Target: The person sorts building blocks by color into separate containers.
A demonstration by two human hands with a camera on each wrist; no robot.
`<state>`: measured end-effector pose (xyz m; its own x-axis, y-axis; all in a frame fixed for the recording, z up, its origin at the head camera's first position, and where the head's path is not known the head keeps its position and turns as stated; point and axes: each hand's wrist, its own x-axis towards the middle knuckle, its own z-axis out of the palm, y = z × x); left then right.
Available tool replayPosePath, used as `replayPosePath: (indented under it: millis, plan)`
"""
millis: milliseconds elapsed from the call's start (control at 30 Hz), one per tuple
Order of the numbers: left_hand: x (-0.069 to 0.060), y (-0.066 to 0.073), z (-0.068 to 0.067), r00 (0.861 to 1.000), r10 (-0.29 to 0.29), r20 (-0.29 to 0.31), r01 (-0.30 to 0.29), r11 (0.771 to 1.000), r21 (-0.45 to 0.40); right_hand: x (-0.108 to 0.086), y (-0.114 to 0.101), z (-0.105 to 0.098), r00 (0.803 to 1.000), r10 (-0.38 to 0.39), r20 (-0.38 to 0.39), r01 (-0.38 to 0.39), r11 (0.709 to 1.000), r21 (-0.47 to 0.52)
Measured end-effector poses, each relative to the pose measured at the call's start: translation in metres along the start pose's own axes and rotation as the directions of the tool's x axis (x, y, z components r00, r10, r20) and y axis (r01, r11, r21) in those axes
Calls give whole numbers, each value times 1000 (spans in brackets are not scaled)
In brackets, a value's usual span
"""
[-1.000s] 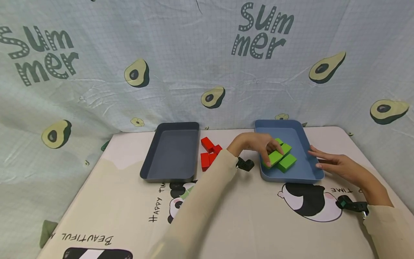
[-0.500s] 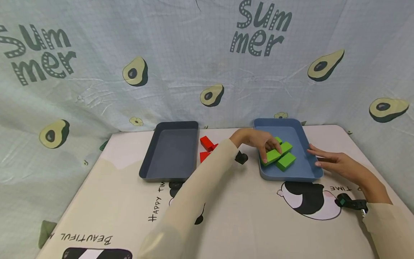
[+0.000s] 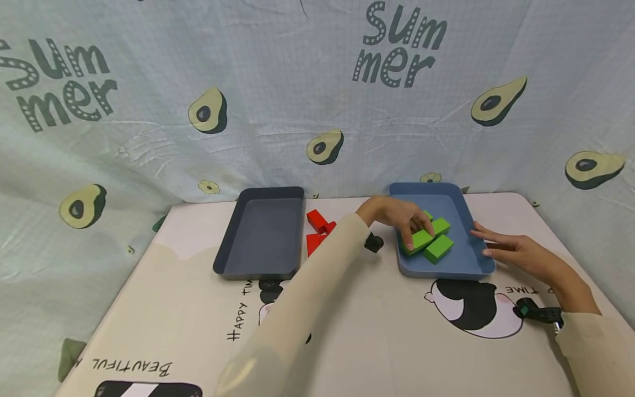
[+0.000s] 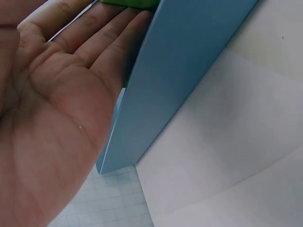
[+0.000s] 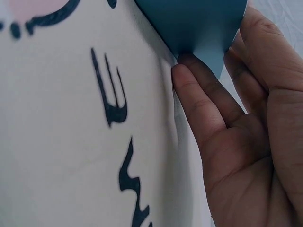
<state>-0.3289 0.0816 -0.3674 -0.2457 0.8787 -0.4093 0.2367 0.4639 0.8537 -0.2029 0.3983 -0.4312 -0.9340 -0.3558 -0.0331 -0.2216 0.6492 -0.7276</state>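
1 left hand point(image 3: 398, 216), 1 right hand point(image 3: 526, 253), 2 wrist cams point(image 3: 373, 243). 1 grey tray point(image 3: 263, 237), 1 blue tray point(image 3: 468, 253). Green blocks point(image 3: 439, 248): 4 visible, total unclear under the hand. Red blocks point(image 3: 316, 220): 4 visible, rest unclear behind the sleeve point(image 3: 297, 309). Avocado prints point(image 3: 324, 147): 5.

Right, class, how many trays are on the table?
2: a dark grey tray on the left, with red blocks beside it, and a blue tray on the right, holding green blocks, the right hand at its side. No others show.
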Motion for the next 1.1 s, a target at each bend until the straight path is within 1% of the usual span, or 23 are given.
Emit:
replayPosePath:
  millis: [133,300,533,633,733,833,933,1100]
  plan:
    - [1,0,0,1000,6,4,-6,1000,0,0,-1,0,1000,-4,-3,4,1000,-24]
    - [2,0,-1,1000,7,4,-7,1000,-28,0,-1,-1,1000,-27,-5,27,998,-49]
    - [3,1,-1,1000,6,-4,-6,998,-58,0,0,-2,1000,-10,3,10,1000,-23]
    - [3,2,0,1000,-3,0,3,998,-64,1,-1,-3,1000,-26,4,26,999,-27]
    - [4,2,1,1000,-7,13,9,995,-96,2,-2,-2,999,-48,4,48,998,-31]
    - [3,2,1,1000,-8,8,9,990,-140,2,-2,-2,998,-59,3,59,998,-28]
    - [-1,3,1,1000,17,-6,-17,987,-160,2,-3,-2,998,-56,4,57,998,-23]
    - [-13,6,1,997,67,-38,-72,986,-152,2,-2,-3,999,-52,4,52,998,-28]
